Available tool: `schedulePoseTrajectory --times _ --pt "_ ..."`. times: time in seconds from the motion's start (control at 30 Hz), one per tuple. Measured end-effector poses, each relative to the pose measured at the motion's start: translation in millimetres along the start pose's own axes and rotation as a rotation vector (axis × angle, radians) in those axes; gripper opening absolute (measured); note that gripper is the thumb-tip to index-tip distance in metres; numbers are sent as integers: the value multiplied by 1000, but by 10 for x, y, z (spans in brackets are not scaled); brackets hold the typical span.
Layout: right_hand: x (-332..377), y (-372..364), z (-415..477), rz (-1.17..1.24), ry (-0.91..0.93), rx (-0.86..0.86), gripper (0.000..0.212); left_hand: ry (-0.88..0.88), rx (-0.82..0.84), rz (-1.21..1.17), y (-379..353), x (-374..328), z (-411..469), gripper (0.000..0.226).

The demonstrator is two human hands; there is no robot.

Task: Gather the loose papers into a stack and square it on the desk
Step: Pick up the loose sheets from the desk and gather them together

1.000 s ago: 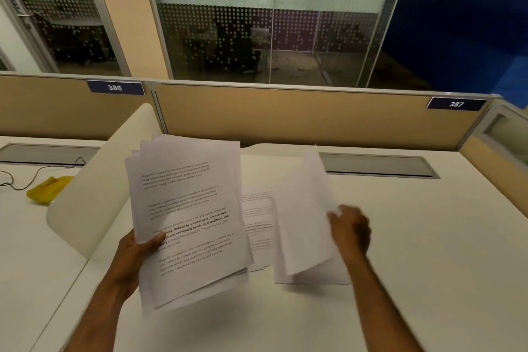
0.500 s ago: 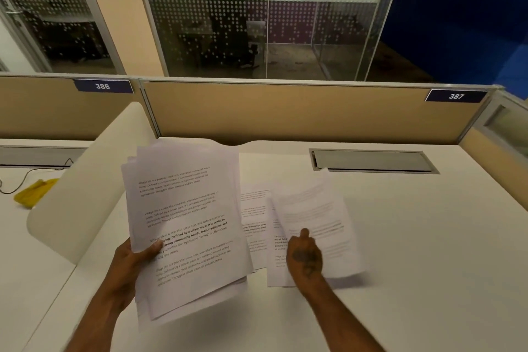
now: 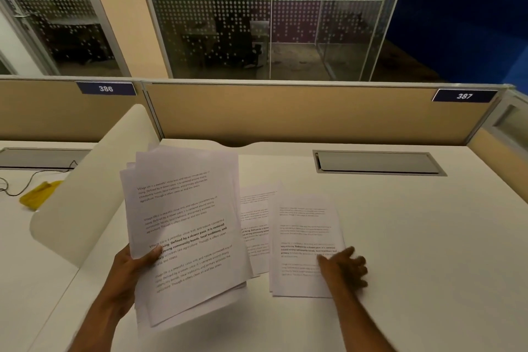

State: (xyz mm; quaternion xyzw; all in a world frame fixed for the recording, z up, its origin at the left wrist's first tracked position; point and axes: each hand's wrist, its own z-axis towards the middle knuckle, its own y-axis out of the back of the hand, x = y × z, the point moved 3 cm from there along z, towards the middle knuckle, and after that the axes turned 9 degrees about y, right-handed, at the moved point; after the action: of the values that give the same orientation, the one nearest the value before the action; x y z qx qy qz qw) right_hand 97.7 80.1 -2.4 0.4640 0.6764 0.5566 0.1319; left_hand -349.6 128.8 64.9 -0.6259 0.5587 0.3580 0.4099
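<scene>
Item: sheaf of papers (image 3: 183, 226), white, printed in short paragraphs with one block in bold. My left hand (image 3: 128, 268) grips it at its left edge, thumb on the top page and fingers behind. The sheaf is raised off the desk (image 3: 414, 251) and tilted, above the desk's left side near the front edge. Its sheets are fanned and uneven, with corners stepping out at the top and along the bottom.

Item: small pile of sheets (image 3: 303, 246), same print, lying flat on the desk towards the middle, nearer the front edge than the back. Its edges are slightly offset. My right hand (image 3: 343, 266) lies open on its lower right corner, fingers spread and blurred, gripping nothing.

Item: single printed sheet (image 3: 257, 214), flat on the desk between the held sheaf and the small pile, partly covered by both.

Item: cable tray cover (image 3: 377, 162), grey, set into the desk near the back edge, right of centre.

Item: curved white divider (image 3: 94, 183) along the desk's left edge.

Item: yellow cloth (image 3: 40, 194) and a black cable (image 3: 17, 188) on the neighbouring desk, beyond the divider.

Item: number plates 386 (image 3: 105, 88) and 387 (image 3: 464, 96) on the back partition.
</scene>
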Motion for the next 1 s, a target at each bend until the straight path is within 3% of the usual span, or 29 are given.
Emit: schedulePoseTrajectory --times 0.07,0.3,0.43,0.6,0.77,0.87,1.0 --pt "-64 0 24 20 -28 36 99 3 -3 5 5 19 5 50" --pt "-7 -36 153 272 -128 210 56 33 6 -11 -15 104 15 48" --pt "-15 103 179 475 64 180 40 25 13 -27 -30 81 33 48" --pt "131 753 143 927 306 118 29 10 30 -40 -114 -6 47 47" --pt "483 1418 -84 1331 542 318 34 -18 45 -50 -236 -129 77 43" --pt "820 1280 -316 1321 586 467 44 -21 63 -56 -365 -183 83 45" --pt "1192 785 -626 1204 574 503 39 -18 95 -45 -522 -218 54 43"
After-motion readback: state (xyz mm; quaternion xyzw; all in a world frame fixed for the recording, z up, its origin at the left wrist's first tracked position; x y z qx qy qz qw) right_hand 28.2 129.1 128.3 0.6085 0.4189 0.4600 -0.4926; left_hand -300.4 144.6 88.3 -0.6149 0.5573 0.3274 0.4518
